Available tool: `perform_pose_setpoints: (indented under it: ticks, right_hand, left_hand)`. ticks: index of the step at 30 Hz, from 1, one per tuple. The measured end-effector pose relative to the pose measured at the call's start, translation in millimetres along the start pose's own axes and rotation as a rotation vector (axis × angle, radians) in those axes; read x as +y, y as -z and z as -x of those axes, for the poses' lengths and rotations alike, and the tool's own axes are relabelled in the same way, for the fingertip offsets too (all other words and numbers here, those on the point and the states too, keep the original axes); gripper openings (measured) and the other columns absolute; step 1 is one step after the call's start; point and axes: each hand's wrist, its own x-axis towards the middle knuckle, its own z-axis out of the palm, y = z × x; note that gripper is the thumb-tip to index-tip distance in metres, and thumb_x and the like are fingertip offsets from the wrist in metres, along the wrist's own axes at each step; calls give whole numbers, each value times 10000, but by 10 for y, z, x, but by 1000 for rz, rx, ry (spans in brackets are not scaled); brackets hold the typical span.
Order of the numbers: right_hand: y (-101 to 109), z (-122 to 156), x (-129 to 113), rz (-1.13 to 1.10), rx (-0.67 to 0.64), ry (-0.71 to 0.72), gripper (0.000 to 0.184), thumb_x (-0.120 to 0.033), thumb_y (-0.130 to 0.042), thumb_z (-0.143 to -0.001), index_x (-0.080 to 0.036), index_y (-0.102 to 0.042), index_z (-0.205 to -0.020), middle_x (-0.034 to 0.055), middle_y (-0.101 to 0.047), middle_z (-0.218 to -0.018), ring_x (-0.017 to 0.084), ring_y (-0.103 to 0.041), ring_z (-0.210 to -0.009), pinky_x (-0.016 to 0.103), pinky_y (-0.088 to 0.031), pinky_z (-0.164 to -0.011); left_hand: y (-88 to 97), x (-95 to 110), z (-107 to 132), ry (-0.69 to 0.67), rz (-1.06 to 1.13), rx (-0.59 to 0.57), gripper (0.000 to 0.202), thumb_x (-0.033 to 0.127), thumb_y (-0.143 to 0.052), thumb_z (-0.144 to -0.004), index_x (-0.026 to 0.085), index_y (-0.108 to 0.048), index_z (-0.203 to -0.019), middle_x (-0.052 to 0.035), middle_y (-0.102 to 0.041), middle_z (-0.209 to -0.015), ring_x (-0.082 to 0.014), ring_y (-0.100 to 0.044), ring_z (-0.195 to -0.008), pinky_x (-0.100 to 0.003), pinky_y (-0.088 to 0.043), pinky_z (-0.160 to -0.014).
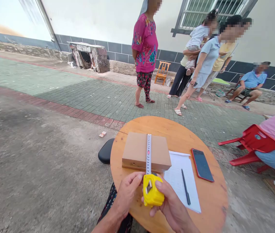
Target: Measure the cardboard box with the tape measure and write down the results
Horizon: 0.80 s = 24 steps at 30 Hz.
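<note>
My right hand (170,200) is wrapped around a yellow tape measure (153,197) at the near side of the round table. Its white blade (148,152) runs out away from me, lying across the top of a closed brown cardboard box (137,147) to its far edge. My left hand (129,191) is closed in a pinch just left of the case, by the mouth where the blade comes out. Whatever sits between those fingertips is hidden. To the right of the box lie white paper sheets (176,168) with a black pen (185,186) on top.
A red-cased phone (202,165) lies on the right of the wooden table (215,200). Beside its left edge is a black rounded object (106,151). A person sits on a red chair (256,142) at right. Several people stand or sit beyond, near the wall.
</note>
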Motion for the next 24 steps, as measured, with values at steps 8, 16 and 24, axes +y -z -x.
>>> perform_pose_setpoints:
  ticks: [8,16,24]
  right_hand:
    - [-28,-9,-19,63,2,-1,462,-456,-652,-827,-157,-546,-1162,96,-656,-1010,182,-678,-738,204,-524,-441]
    - [165,246,56,353,-55,21,799,-511,-811,-557,-229,-523,-1246,41,-639,-1006,223,-604,-896,305,-485,-767]
    - [270,722,241,734,-69,-188,680,-452,-814,-562,-246,-594,-1171,25,-636,-947,216,-582,-833,274,-444,-718]
  left_hand:
    - [38,-63,27,19,27,-33,388,484,-610,-865,164,-736,-1043,-53,-736,-942,-179,-608,-873,-268,-463,-830]
    - [131,94,0,-58,0,68,400,495,-653,-827,149,-730,-1012,-93,-724,-983,-189,-620,-870,-297,-473,-843]
    - [309,251,91,-124,-37,141,375,452,-707,-787,130,-712,-981,17,-590,-636,-73,-454,-558,-185,-355,-538]
